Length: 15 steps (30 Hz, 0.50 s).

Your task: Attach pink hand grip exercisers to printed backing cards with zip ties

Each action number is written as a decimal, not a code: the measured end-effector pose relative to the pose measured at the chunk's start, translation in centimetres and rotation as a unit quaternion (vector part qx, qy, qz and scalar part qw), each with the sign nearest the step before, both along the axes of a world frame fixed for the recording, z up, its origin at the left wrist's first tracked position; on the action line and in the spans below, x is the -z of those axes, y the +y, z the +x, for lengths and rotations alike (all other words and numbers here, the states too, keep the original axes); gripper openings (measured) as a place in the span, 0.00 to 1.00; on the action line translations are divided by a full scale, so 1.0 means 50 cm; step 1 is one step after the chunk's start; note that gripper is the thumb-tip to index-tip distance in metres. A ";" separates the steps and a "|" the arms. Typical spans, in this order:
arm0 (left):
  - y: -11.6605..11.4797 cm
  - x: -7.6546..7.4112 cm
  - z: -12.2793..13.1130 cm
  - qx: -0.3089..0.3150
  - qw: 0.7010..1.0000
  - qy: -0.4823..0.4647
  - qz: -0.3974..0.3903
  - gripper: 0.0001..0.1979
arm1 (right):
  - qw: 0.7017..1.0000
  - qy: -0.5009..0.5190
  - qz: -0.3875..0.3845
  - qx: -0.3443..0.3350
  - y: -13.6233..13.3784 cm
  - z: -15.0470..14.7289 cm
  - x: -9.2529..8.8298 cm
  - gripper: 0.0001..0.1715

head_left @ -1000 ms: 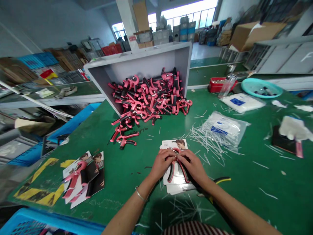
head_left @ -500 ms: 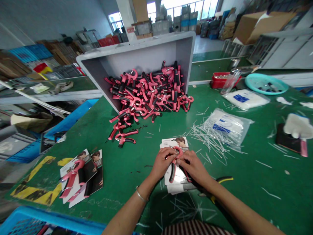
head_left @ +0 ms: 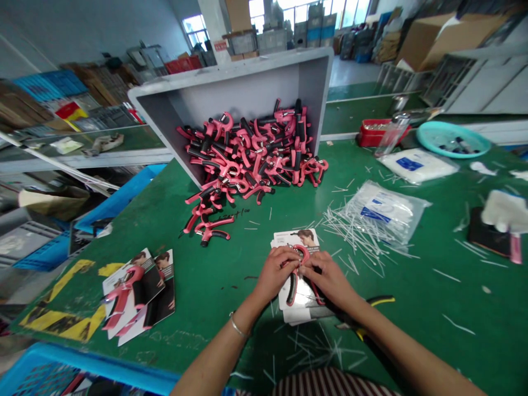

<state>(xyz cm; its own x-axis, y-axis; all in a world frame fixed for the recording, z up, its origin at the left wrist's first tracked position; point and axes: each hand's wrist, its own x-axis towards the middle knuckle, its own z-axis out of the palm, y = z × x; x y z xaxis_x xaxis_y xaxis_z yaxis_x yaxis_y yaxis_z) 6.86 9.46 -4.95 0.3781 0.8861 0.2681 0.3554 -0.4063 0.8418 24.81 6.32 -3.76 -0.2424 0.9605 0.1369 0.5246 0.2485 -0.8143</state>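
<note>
View: head camera, looking down over the green desk.
Left hand: fingers curled, closed over the upper part of the pink-and-black hand grip trainer, thumb side toward the right hand.
Right hand: fingers bent, tips pressed on the trainer's upper end, just against the left hand's fingers.
Hands together: both on the one trainer, meeting at its pink ring; the fingers hide how tightly it is held.
Arms: both reach in from the bottom edge of the desk and angle inward; a thin metal bangle circles the left wrist.
Trainer: lying flat on a small stack of printed backing cards, black grip toward the near edge, in the middle of the desk's near half.
Right of the hands: black-and-yellow handles of pliers lie just past the right hand; loose white plastic ties are scattered beside a clear bag of them.
Left of the hands: several trainers mounted on cards overlap near the left edge, beside yellow-and-black tape.
Far edge: a heap of loose trainers spills from a grey open-fronted bin onto the desk.
Since the earlier frame: the hands sit in nearly the same place, the trainer's pink ring shows more between them, and the room has slid lower in view.
</note>
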 end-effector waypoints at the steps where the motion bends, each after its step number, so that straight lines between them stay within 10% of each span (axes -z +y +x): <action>1: -0.001 -0.002 -0.002 0.005 1.000 0.007 0.003 0.05 | 1.000 0.006 0.001 0.004 0.001 -0.001 0.000 0.16; 6: -0.003 -0.024 -0.014 0.032 0.998 0.013 -0.053 0.07 | 1.000 0.013 0.001 0.028 0.004 -0.006 -0.003 0.16; 15: -0.029 -0.075 0.008 -0.122 0.993 -0.001 -0.009 0.07 | 0.998 0.037 -0.003 0.047 -0.006 -0.003 0.002 0.04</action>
